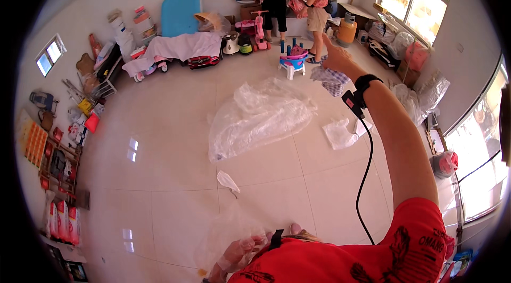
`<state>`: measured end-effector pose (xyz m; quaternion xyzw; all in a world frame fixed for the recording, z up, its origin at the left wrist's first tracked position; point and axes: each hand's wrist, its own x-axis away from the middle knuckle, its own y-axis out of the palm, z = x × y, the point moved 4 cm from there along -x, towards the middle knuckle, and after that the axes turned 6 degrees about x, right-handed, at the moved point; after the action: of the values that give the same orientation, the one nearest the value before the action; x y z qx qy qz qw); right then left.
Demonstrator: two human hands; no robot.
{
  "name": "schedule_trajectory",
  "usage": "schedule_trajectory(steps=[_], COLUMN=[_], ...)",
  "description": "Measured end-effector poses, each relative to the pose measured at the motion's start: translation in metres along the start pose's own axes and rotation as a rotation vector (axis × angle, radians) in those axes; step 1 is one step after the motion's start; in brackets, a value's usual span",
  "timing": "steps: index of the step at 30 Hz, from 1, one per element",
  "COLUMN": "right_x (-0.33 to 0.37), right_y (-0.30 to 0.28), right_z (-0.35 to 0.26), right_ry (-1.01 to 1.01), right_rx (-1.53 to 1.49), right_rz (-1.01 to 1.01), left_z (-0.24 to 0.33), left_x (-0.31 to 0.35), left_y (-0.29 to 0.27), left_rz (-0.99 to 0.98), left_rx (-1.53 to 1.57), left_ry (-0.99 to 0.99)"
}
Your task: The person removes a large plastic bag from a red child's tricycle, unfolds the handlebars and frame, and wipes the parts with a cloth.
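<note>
At bottom, clear plastic (228,231) veils left hand (240,250).

From the left hand (242,251), tiled floor (165,155) lies open leftward — the crumpled plastic sheet (261,118) blocks the way ahead.

Plastic sheet (261,121) mid-floor here; plastic bag (336,134) at its three o'clock, tub (293,61) at one, toy car (204,61) around eleven!

yeah you're wearing a red tee (330,261) with black print (402,246), plus a black wristband (368,83) that's trailing a thin black cable (363,179)
</note>
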<state>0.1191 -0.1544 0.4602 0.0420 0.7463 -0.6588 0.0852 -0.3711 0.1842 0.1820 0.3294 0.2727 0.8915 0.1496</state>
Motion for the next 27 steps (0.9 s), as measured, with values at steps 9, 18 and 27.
schedule_trajectory(steps=[9,18,27], right_x=[-0.004,-0.021,-0.016], right_y=[0.001,-0.022,-0.030], right_z=[0.015,0.014,0.001], right_ry=[-0.023,-0.026,-0.012], right_rx=[0.028,0.125,0.155], right_rz=[0.000,0.051,0.025], left_z=[0.000,0.001,-0.020], left_x=[-0.003,0.002,0.008], left_y=[0.011,0.028,0.016], left_rz=[-0.022,-0.017,0.018], left_rx=[-0.003,-0.116,0.009], left_ry=[0.037,0.067,0.048])
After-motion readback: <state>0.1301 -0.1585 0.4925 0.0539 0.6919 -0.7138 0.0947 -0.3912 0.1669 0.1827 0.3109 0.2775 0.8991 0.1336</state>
